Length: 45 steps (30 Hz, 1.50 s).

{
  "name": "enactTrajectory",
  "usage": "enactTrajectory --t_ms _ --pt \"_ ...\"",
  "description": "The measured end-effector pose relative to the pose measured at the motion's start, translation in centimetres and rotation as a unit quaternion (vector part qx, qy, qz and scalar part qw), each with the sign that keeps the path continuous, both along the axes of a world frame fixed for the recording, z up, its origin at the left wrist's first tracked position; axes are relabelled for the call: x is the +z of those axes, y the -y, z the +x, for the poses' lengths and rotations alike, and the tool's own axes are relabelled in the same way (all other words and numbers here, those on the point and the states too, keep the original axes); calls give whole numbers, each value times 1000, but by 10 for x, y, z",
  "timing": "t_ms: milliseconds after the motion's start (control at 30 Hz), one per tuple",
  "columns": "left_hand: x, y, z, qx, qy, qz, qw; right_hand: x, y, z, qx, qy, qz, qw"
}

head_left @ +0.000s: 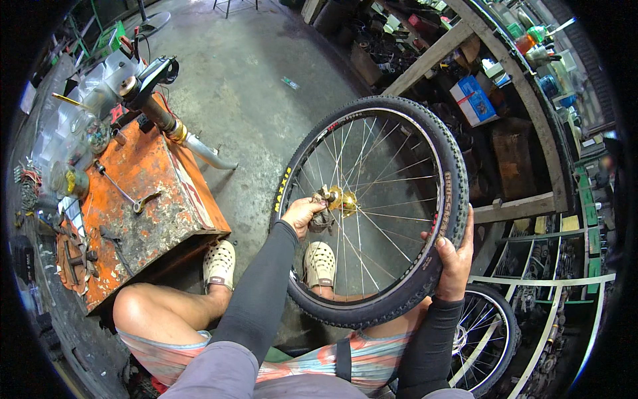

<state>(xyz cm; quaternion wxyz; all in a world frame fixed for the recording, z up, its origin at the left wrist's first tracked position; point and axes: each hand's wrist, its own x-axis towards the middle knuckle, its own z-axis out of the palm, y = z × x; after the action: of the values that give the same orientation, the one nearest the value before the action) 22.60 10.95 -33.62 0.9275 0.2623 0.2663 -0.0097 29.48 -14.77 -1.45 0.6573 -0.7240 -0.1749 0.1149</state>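
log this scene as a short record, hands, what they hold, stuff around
left hand: at the gold hub, holding what looks like a crumpled rag; left hand point
right hand: gripping the black knobbly tyre at its right side
main item: spoked bicycle wheel, tilted above the person's lap
left side: worn orange box with a long-handled tool on top
right side: second wheel, partly behind the right arm
footwear: cream clogs

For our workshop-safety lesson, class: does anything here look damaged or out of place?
Yes: the orange bench has badly chipped paint on top. A small green scrap lies alone on the floor, like litter.
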Motion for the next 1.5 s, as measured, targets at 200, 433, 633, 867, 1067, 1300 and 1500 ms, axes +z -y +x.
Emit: enactTrajectory --t_ms 200,433,633,867,1067,1300,1500 --pt "6 5 1 -5 -21 -12 1000 0 3 -2 -11 -7 -9 1000" --pt "1 14 10 19 -61 125 990 -4 -1 0 -17 -5 -1 1000" --pt "10 10 7 23 39 61 997 2 1 -2 -14 -7 -7 1000" --pt "2 15 12 81 -28 17 996 0 -4 3 3 -7 -3 1000" --pt "6 1 -1 -3 6 3 1000 1 -3 -1 -4 -2 -2 1000" --pt "-4 16 20 87 -72 54 992 0 -2 2 -9 -16 -1 1000" --pt "-41 18 4 292 -56 -45 954 -4 5 12 -2 -18 -4 1000"
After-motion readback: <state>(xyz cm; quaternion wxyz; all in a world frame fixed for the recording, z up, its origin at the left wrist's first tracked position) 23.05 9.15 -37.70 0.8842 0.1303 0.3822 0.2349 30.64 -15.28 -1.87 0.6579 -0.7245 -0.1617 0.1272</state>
